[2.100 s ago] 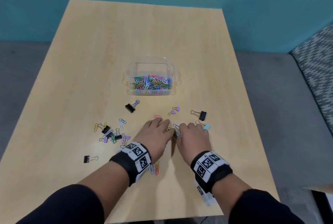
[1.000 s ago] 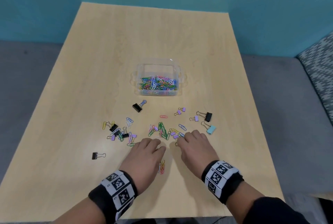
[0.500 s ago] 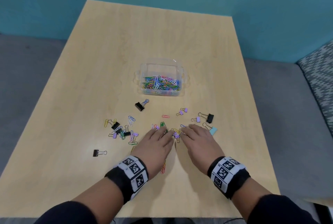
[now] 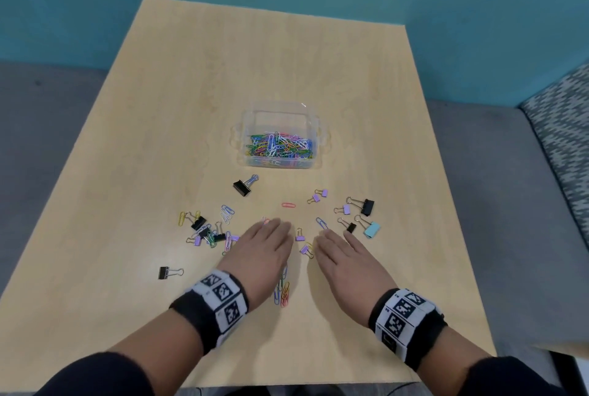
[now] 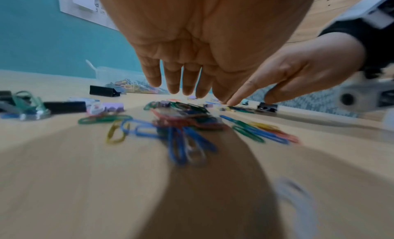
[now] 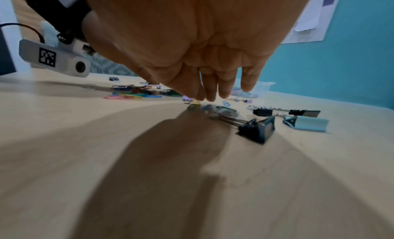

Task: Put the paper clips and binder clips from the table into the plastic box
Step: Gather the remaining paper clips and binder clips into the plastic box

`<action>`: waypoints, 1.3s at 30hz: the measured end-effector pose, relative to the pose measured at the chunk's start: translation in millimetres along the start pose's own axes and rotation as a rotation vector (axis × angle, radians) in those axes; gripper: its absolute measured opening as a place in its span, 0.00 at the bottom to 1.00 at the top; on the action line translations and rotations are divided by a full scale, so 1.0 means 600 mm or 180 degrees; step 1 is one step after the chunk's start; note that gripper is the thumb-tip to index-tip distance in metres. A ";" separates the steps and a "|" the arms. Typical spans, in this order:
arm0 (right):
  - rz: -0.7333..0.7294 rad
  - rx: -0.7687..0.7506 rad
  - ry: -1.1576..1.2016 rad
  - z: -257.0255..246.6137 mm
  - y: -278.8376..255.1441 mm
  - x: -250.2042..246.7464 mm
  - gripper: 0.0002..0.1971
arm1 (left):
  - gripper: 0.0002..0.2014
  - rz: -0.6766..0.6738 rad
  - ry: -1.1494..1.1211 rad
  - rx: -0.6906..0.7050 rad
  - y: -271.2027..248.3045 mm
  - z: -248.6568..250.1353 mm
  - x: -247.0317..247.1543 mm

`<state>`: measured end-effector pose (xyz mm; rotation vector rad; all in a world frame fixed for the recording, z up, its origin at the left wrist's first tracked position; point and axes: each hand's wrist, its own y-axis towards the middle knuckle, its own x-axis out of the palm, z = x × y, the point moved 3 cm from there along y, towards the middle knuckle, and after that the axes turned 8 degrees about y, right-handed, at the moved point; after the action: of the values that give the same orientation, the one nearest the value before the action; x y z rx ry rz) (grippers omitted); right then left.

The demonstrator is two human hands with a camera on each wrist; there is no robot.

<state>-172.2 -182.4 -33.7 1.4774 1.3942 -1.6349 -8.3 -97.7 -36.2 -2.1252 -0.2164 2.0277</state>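
Note:
A clear plastic box with several coloured paper clips inside stands mid-table. My left hand lies palm down with straight fingers over a heap of paper clips. My right hand is flat beside it, fingers straight, over a black binder clip and small clips. Two small purple binder clips lie between the hands. More binder clips and a light blue one sit to the right. A cluster of clips lies to the left.
A black binder clip lies just before the box, another far left near the table's front. A pink paper clip lies alone ahead of the hands. Some paper clips stick out under my left wrist. The wooden table reaches back to a teal wall.
Both hands slid forward over the loose clips after drawing back a second ago, then parted slightly. The green and purple clips seen a second ago are now under the left hand.

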 end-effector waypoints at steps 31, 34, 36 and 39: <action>0.0103 0.0450 0.0315 -0.021 -0.001 0.021 0.33 | 0.26 0.0346 -0.0053 0.0000 -0.085 0.002 0.020; 0.0085 0.0373 0.0274 -0.048 -0.028 0.030 0.33 | 0.26 0.0426 -0.0093 0.0023 -0.111 0.010 0.017; 0.0083 0.0301 0.0311 -0.066 -0.046 0.034 0.32 | 0.25 0.0485 -0.0090 0.0064 -0.120 0.017 0.014; 0.0226 0.0570 0.0429 -0.059 -0.061 0.028 0.32 | 0.25 0.0517 -0.0063 0.0285 -0.113 0.039 0.014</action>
<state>-195.4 -134.0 -32.6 1.7477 1.2762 -1.6789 -29.0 -29.2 -29.0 -2.1311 0.0451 2.1035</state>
